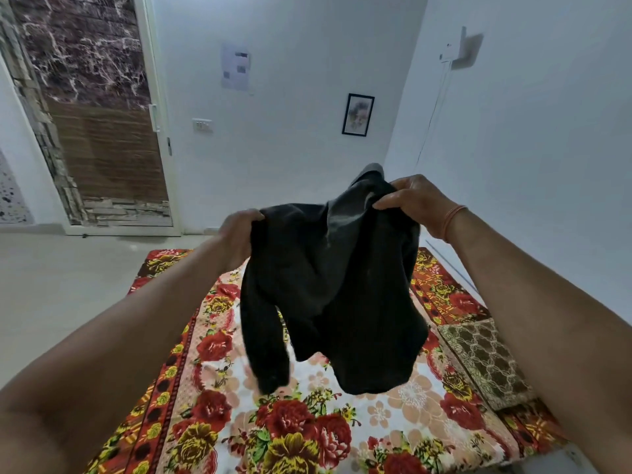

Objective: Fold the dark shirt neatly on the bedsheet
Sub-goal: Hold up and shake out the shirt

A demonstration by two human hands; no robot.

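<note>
The dark shirt (328,282) hangs in the air above the floral bedsheet (239,398), held up by both hands at its top edge. My left hand (236,234) grips the shirt's upper left corner. My right hand (413,200) pinches the upper right part near the collar; an orange thread circles that wrist. One sleeve dangles at the lower left and the hem droops close to the sheet, bunched and uneven.
A brown patterned pillow (485,360) lies on the bedsheet at the right. White walls stand behind and to the right, close to the mattress. A glass door (102,131) is at the back left, with pale bare floor (68,285) on the left side.
</note>
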